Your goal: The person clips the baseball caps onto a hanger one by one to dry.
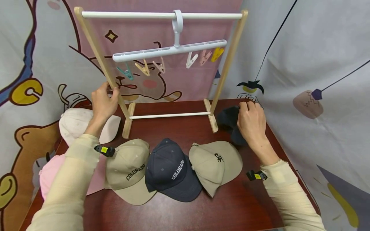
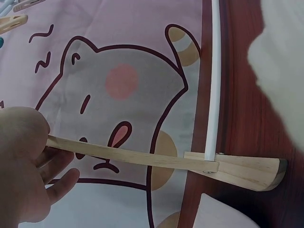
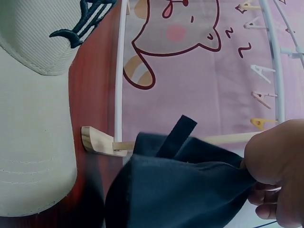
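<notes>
My left hand (image 1: 104, 101) grips the left wooden post (image 1: 98, 53) of a small rack, thumb and fingers around it. At the right, my right hand (image 1: 252, 120) pinches the edge of a dark cap (image 3: 185, 190), which hangs below the fingers with a strap sticking up. On the rack's top white bar (image 1: 130, 15) hangs a white hanger (image 1: 162, 51), tilted lower at its left end. Several clothespins hang from it, among them a teal one (image 1: 126, 73), a white one (image 1: 191, 60) and a yellow one (image 1: 216, 54); none holds anything.
Across the brown table (image 1: 138, 215) lie a beige cap (image 1: 127, 163), a navy cap (image 1: 170, 170) and a second beige cap (image 1: 215, 160). A white cap (image 1: 76, 123) and a pink cap (image 1: 53, 171) sit at the left. Printed curtains (image 1: 312, 41) stand behind and beside the table.
</notes>
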`<action>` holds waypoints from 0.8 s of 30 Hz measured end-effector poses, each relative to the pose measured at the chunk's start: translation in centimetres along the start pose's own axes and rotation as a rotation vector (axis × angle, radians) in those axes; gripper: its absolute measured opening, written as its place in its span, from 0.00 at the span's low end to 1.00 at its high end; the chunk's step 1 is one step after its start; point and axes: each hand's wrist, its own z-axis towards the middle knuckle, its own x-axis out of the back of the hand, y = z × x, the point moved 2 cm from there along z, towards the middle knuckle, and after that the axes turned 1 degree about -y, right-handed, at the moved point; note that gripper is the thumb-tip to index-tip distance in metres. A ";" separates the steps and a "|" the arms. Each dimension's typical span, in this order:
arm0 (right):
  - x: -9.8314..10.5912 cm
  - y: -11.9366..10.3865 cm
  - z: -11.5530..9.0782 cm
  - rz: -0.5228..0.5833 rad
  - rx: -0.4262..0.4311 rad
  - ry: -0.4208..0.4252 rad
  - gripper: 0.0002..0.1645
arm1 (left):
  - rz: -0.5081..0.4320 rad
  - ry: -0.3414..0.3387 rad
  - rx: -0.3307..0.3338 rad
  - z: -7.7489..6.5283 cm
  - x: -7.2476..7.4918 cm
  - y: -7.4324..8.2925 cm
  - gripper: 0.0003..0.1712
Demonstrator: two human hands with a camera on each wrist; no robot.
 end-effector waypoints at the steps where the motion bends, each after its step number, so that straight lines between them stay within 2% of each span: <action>1: 0.0 0.0 0.0 -0.006 0.002 0.001 0.12 | 0.000 0.001 0.000 0.0 0.0 0.0 0.20; 6: 0.3 0.1 0.0 0.024 -0.003 0.013 0.12 | 0.064 0.005 -0.003 -0.1 0.2 0.1 0.21; 11: 0.6 -0.1 -0.1 0.077 -0.018 0.044 0.13 | 0.213 -0.016 0.010 -0.9 1.1 0.6 0.27; 15: 0.9 -0.3 -0.2 0.127 -0.039 0.095 0.14 | 0.296 -0.042 -0.022 -1.7 1.8 1.3 0.28; 20: 1.3 -0.7 -0.1 0.172 -0.059 0.120 0.15 | 0.251 -0.062 -0.090 -2.6 1.6 3.1 0.24; 24: 1.6 -1.0 -0.1 0.190 -0.069 0.122 0.15 | 0.193 -0.078 -0.193 -3.3 0.6 5.0 0.23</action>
